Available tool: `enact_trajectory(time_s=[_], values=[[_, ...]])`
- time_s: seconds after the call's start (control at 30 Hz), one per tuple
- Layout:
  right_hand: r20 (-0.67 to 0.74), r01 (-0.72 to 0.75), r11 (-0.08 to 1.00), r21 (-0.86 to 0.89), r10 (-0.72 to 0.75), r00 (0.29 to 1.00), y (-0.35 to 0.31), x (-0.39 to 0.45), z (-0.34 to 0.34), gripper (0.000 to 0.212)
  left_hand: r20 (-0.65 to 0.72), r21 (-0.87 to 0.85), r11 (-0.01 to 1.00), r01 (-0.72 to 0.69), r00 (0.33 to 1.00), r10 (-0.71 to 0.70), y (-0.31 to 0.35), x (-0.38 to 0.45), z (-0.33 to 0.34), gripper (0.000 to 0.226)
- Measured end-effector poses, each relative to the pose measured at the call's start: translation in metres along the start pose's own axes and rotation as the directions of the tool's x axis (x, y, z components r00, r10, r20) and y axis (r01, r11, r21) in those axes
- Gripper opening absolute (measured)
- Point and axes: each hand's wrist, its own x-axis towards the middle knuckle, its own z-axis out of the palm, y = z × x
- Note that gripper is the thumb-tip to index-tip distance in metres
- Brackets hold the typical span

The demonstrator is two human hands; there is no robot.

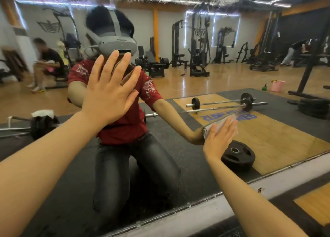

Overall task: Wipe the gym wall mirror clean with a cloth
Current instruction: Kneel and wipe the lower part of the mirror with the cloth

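The mirror [223, 72] carries a white cloth [207, 131] and both hands' flat fingers [114, 65].

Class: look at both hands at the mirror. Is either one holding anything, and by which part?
The right hand presses a white cloth flat against the mirror with straight fingers laid across its middle, with no gripping. The left hand lies open on the glass, holding nothing.

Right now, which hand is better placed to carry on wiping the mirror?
The right hand. It presses the white cloth flat against the mirror low on the glass. The left hand is spread bare on the glass with no cloth under it.
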Motion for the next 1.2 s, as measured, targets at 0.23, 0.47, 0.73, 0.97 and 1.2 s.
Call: enact_trajectory(time_s=[0.23, 0.47, 0.73, 0.97, 1.2], values=[[0.016, 0.115, 0.993, -0.001, -0.114, 0.993, -0.033, -0.053, 0.022, 0.069, -0.009, 0.026, 1.0, -0.014, 1.0, 0.015, -0.001, 0.001, 0.001, 0.056], [0.059, 0.556, 0.829, -0.055, -0.554, 0.831, -0.119, -0.095, 0.04, 0.066, 0.011, 0.03, 0.999, -0.023, 1.0, 0.022, -0.003, 0.001, -0.002, 0.058], [0.125, 0.549, 0.812, -0.197, -0.535, 0.836, -0.118, -0.089, 0.018, 0.065, 0.066, 0.013, 1.0, 0.025, 0.998, -0.025, 0.005, 0.002, -0.008, 0.058], [0.175, 0.576, 0.808, -0.124, -0.554, 0.814, -0.125, -0.08, -0.009, 0.068, 0.138, -0.063, 0.996, 0.055, 0.989, -0.046, 0.007, 0.002, -0.013, 0.059], [0.465, 0.414, 0.903, -0.118, -0.318, 0.826, -0.159, -0.076, -0.058, 0.058, 0.429, -0.221, 0.972, 0.077, 0.903, 0.026, -0.006, 0.014, -0.053, 0.068]])
